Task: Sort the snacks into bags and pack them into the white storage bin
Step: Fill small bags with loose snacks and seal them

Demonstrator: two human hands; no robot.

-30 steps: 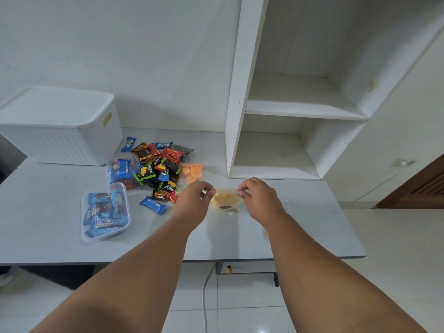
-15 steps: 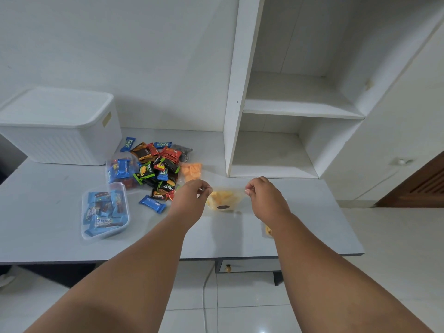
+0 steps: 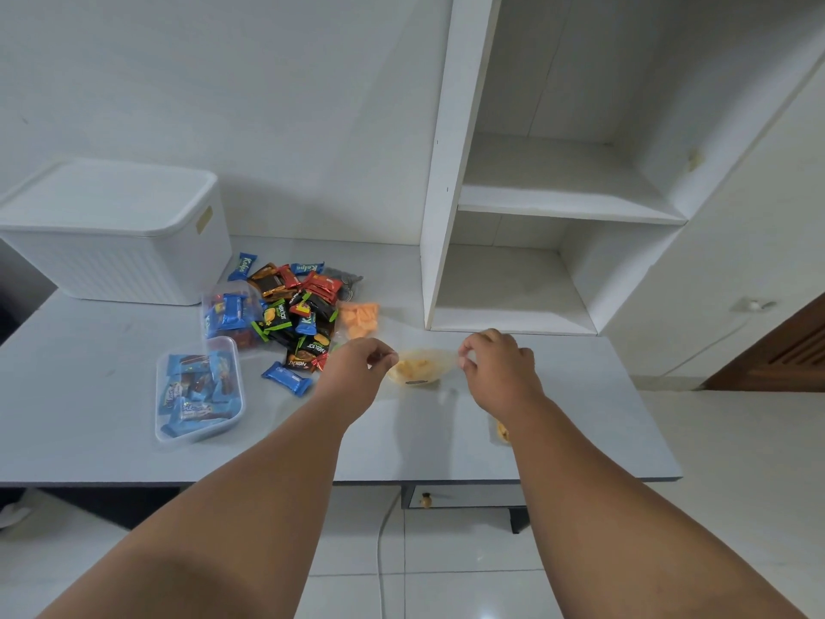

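A clear plastic bag point(image 3: 419, 370) with yellow snacks inside hangs just above the grey table point(image 3: 111, 417). My left hand point(image 3: 357, 373) pinches its left top corner and my right hand point(image 3: 500, 373) pinches its right top corner, stretching the mouth between them. A pile of loose wrapped snacks point(image 3: 294, 314) lies to the left of my hands. The white storage bin point(image 3: 111, 230) stands at the back left with its lid on.
A clear bag of blue snacks point(image 3: 198, 390) lies front left, another bagged lot point(image 3: 230, 312) sits behind it. Orange snacks point(image 3: 359, 319) lie by the pile. A white shelf unit point(image 3: 535, 216) stands on the table's right. Something yellow point(image 3: 503, 432) peeks out under my right forearm.
Both hands lifted slightly and moved apart, pulling the bag's top wider. The piles and bin have not moved.
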